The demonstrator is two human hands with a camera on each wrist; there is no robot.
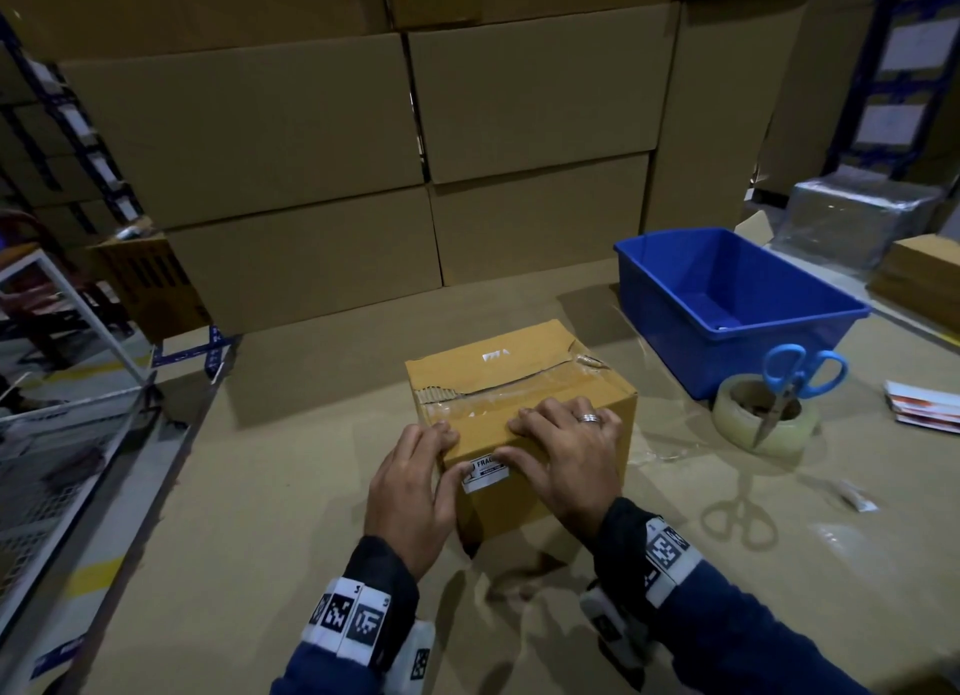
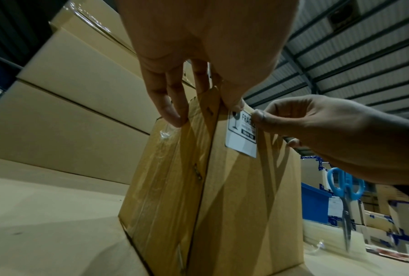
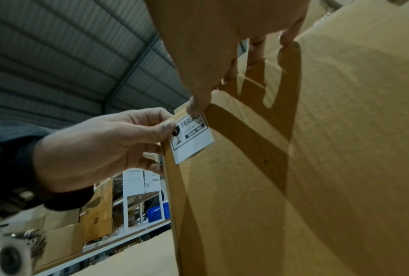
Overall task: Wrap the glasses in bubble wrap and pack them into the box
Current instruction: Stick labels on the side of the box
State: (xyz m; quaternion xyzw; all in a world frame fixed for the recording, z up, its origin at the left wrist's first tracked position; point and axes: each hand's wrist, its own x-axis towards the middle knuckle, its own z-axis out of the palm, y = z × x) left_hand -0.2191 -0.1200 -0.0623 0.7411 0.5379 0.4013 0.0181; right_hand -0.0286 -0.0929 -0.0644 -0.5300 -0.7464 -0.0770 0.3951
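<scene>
Only the head view takes in the whole bench: the box [image 1: 519, 424] sits shut at the middle of the cardboard-covered table [image 1: 291, 512], its top seam under glossy clear tape, torn corrugation showing along one edge. The wrist views give what that view cannot — the white label [image 2: 241, 138] read close, with "FRAGILE" and a wine-glass symbol printed in black, stuck high on the box's near face by the upper left corner.

From the left wrist view, the left hand [image 1: 410, 491] lays its fingers [image 2: 173, 106] fairly straight over the top edge and taped side, thumb tip on the label's upper left corner; nothing is grasped, it presses. The right hand [image 1: 566, 455], wearing a ring, spreads flat across the top, and its thumb [image 3: 198, 100] pushes down on the label's upper edge — likewise unclenched, gripping nothing.

No glasses or bubble wrap are visible; whether they lie inside the closed box cannot be told.

To the right stands a blue plastic bin [image 1: 737, 299], smooth-walled and rectangular. Just before it a roll of clear tape [image 1: 763, 419] lies flat, with blue-handled scissors [image 1: 789, 382] standing blades-down in its core. Plain brown cartons [image 1: 260, 138] are stacked behind the table like a wall.
</scene>
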